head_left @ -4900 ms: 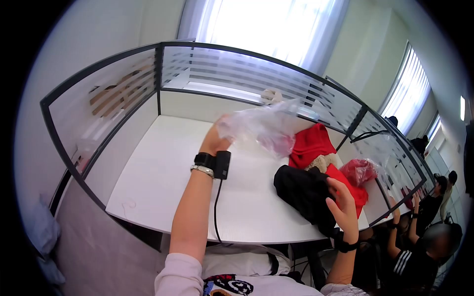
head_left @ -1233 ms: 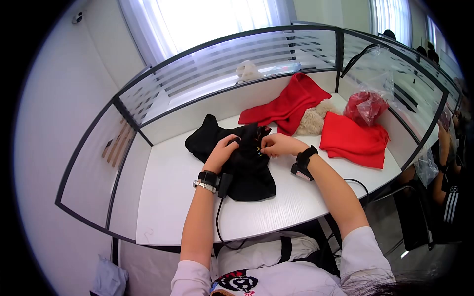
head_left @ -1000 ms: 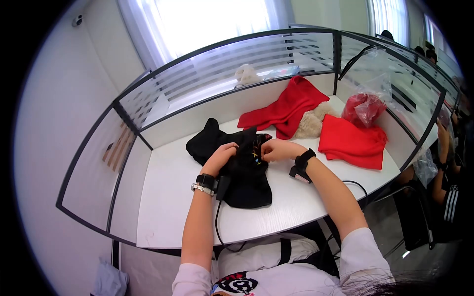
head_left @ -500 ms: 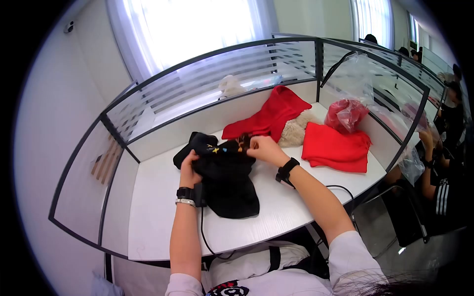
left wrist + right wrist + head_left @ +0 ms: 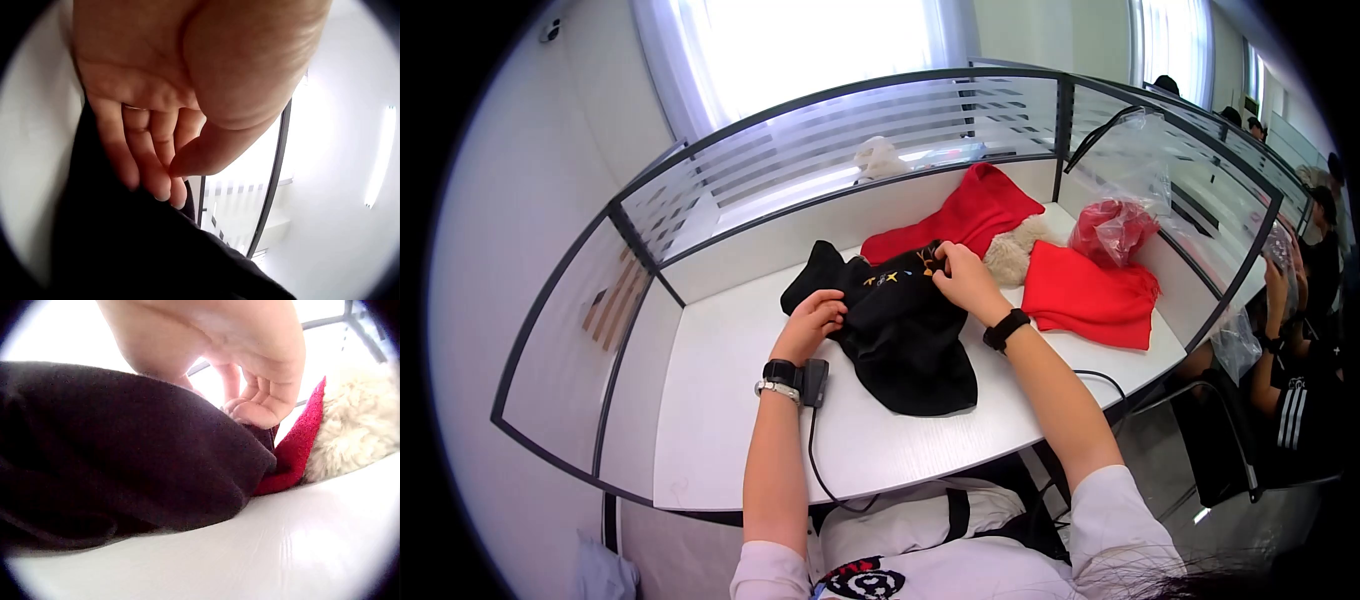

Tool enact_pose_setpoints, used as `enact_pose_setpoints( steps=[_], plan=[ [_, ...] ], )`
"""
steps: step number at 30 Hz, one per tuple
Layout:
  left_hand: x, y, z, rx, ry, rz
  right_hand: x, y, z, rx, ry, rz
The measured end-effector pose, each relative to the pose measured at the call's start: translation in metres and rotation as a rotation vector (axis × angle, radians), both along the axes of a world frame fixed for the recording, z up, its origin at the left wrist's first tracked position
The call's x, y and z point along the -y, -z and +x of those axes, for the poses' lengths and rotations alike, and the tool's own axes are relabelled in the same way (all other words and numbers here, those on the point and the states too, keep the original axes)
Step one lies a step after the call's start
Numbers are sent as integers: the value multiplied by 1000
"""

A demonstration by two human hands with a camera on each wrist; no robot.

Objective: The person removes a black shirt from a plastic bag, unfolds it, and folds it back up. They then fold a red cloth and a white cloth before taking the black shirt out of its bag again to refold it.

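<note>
A black cloth item (image 5: 910, 340) with small coloured embroidery lies rumpled on the white table. My left hand (image 5: 812, 322) is at its left edge; in the left wrist view the fingers of that hand (image 5: 150, 125) bend down against the black cloth (image 5: 131, 244), thumb close to the fingertips. My right hand (image 5: 968, 280) pinches the cloth at its upper right, beside the embroidery. From the right wrist, thumb and fingers of the hand (image 5: 250, 369) meet at the top edge of the dark cloth (image 5: 125, 450).
Behind the black cloth lies a red cloth (image 5: 970, 212), with beige fluffy material (image 5: 1012, 252) beside it. Further right are another red cloth (image 5: 1090, 300) and a clear bag with red contents (image 5: 1115, 232). A framed partition (image 5: 840, 95) surrounds the white table (image 5: 730, 400). People sit beyond it at right.
The black cloth has been turned and spread, its embroidery now facing up near the top. Both hands have shifted right since half a second ago. Earlier, the left hand held a clear bag.
</note>
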State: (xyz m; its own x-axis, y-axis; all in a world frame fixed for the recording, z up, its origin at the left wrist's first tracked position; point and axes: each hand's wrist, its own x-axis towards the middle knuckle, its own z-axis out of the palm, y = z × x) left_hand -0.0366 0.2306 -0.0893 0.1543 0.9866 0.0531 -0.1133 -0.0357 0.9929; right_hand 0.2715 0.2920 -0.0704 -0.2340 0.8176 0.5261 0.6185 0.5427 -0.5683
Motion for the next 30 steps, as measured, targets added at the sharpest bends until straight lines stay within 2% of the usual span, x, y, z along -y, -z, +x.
enact_pose_setpoints(
  steps=[2,4,6,8,10,12,13,16,17,18,20,21,22,24,28,30],
  plan=[
    [-1,2,-2,8,18,10,1,1,-3,-55,-20,55],
    [-1,4,-1,-29,-48,3,5,-3,-7,-110,-39,114],
    [-1,4,-2,-24,-3,32,14,-12,-9,-175,-66,213],
    [5,-5,2,-123,14,63,24,-22,-13,-188,-207,125],
    [7,-9,6,-185,2,61,33,-28,-17,-128,-390,56],
    [5,-11,9,-417,-26,60,41,-26,-27,-34,-439,246],
    [3,-10,10,-416,-28,60,48,-28,-30,34,-381,268],
    [-5,-1,14,-727,-263,273,63,-36,-38,13,-387,331],
    [-10,4,16,-694,-364,406,67,-39,-40,8,-402,311],
    [-14,7,13,-791,-431,474,71,-41,-41,24,-422,326],
    [-26,11,12,-897,-663,870,76,-41,-45,17,-426,403],
    [-33,12,12,-783,-677,1031,78,-42,-45,65,-414,418],
    [-22,-1,20,-785,-677,1030,80,-39,-47,64,-415,417],
    [5,-31,36,-536,-364,536,82,-33,-50,99,-341,415],
    [21,-48,52,-422,-235,491,76,-26,-50,176,-174,156],
    [23,-52,54,-385,-260,495,69,-27,-44,89,-64,160]
  ],
)
